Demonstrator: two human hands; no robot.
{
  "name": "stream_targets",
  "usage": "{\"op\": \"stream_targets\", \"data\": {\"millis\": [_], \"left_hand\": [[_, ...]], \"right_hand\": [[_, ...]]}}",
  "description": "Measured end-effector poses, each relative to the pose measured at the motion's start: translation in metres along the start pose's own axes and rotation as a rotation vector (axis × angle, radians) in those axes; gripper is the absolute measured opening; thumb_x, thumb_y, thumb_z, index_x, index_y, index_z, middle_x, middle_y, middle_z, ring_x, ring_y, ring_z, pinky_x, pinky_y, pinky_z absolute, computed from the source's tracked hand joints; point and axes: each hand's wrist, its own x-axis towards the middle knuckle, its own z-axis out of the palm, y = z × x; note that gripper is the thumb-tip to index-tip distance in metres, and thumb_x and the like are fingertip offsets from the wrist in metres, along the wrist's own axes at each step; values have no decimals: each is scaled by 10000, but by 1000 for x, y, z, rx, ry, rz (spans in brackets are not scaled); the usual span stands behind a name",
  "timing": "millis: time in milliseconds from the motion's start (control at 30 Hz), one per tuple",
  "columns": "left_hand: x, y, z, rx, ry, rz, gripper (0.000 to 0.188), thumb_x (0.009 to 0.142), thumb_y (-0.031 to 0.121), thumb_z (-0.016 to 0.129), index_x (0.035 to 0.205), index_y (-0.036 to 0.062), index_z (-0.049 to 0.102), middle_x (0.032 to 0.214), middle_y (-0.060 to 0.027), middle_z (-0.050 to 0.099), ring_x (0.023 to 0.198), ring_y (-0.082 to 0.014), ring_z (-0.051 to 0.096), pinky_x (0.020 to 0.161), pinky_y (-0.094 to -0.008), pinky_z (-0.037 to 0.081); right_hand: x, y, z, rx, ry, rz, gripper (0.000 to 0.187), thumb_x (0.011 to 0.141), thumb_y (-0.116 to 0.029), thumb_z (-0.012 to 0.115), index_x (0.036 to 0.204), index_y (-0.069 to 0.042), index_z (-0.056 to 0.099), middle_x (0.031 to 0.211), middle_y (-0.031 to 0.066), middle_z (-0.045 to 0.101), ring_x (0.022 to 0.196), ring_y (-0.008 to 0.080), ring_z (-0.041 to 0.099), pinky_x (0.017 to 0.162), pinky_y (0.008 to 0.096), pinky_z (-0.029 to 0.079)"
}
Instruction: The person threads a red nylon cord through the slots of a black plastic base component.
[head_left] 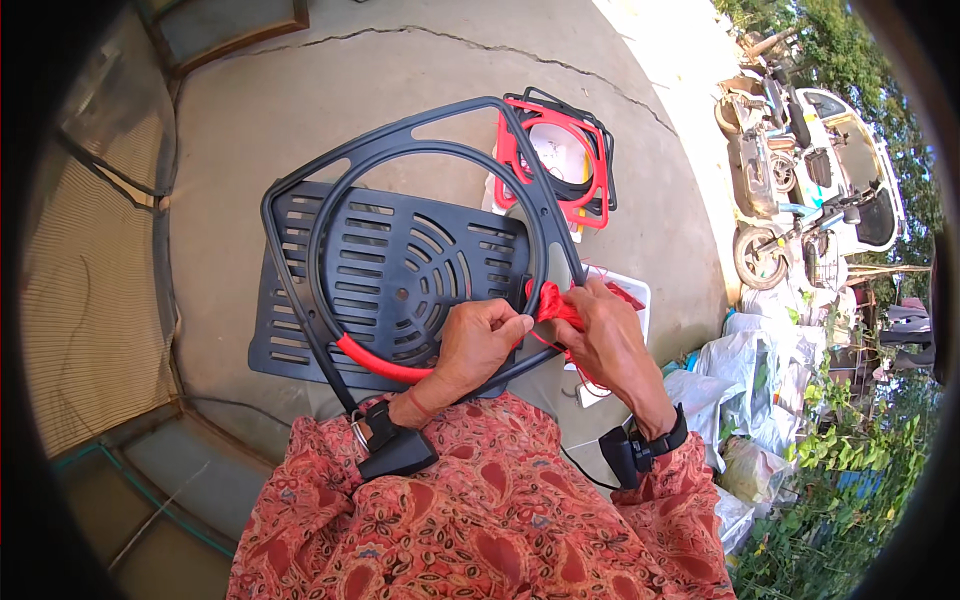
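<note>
A black frame (pixel 411 124) with a round inner ring (pixel 543 240) lies across my lap, tilted up on its near side. Red cord is wound tightly round the lower left stretch of the ring, making a smooth red wrapping (pixel 380 360). My left hand (pixel 472 350) is closed at the ring's lower right, thumb and fingertips pinched together there. A loose bundle of red cord (pixel 556 306) is gripped in my right hand (pixel 608 340), close to the left fingertips and against the frame's right bar. Strands hang below it. Exactly what the left fingertips pinch is partly hidden.
Under the frame is a black slotted plastic panel (pixel 290 270). Beyond it, red and black frames (pixel 603 180) are stacked on the concrete floor. A white tray (pixel 640 310) with red pieces sits at my right. Farther right are plastic bags (pixel 715 390), plants and parked motorbikes (pixel 765 250).
</note>
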Motion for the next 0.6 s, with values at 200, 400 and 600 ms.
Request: {"op": "stream_targets", "data": {"millis": [200,400,600], "left_hand": [[-1,4,-10,161,178,75,187,847,141,710,746,-7,659,561,8,557,537,-35,451,469,-246,363],[-7,5,-7,256,187,100,174,832,143,713,751,-3,664,546,-32,568,508,-55,467,468,-273,374],[-5,1,-7,323,238,123,180,822,145,721,743,-4,659,544,-39,565,505,-63,477,470,-285,380]], "right_hand": [[34,-10,30,-193,133,-102,189,821,-107,596,964,14,566,856,201,605,732,397,626,626,471,508],[39,-5,37,-219,8,-63,174,814,-84,579,950,18,541,814,219,649,722,399,646,621,489,511],[43,8,57,454,58,-120,434,798,51,497,1231,25,483,937,276,648,902,402,658,770,388,527]]}}
